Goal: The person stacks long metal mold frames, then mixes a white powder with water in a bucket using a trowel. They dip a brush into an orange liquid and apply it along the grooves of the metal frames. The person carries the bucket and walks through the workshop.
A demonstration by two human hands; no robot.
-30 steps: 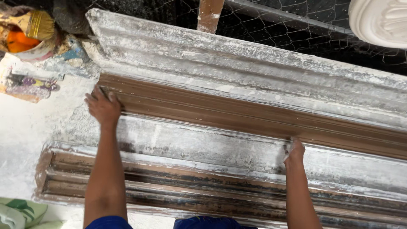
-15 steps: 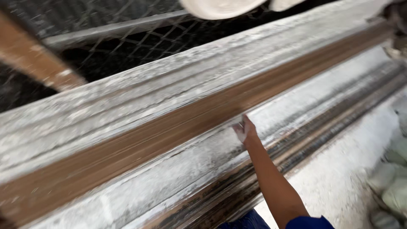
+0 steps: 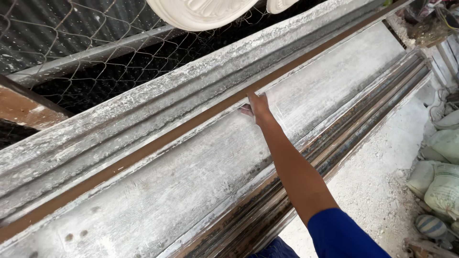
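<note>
One long brown strip [image 3: 191, 125] runs diagonally across the view, lying in the channel between two plaster-crusted grey mould sections. One hand is in view, the right hand [image 3: 257, 108]: its arm reaches in from the lower right in a blue sleeve [image 3: 342, 236], and the fingers press flat against the near edge of the strip about midway along its visible length. The hand is largely spread rather than closed; whether any fingertip hooks under the strip cannot be told. The left hand is out of view.

On the near side of the strip lies one broad grey mould face [image 3: 191, 177], and beyond that one ribbed dark moulding [image 3: 344, 143] along the edge. On the far side of the strip is a chain-link fence [image 3: 95, 57]. Above the strip hang two white plaster pieces, one large rosette [image 3: 201, 12] and one smaller [image 3: 282, 5]. Several filled sacks [image 3: 440, 177] sit on the ground well beyond the ribbed moulding.
</note>
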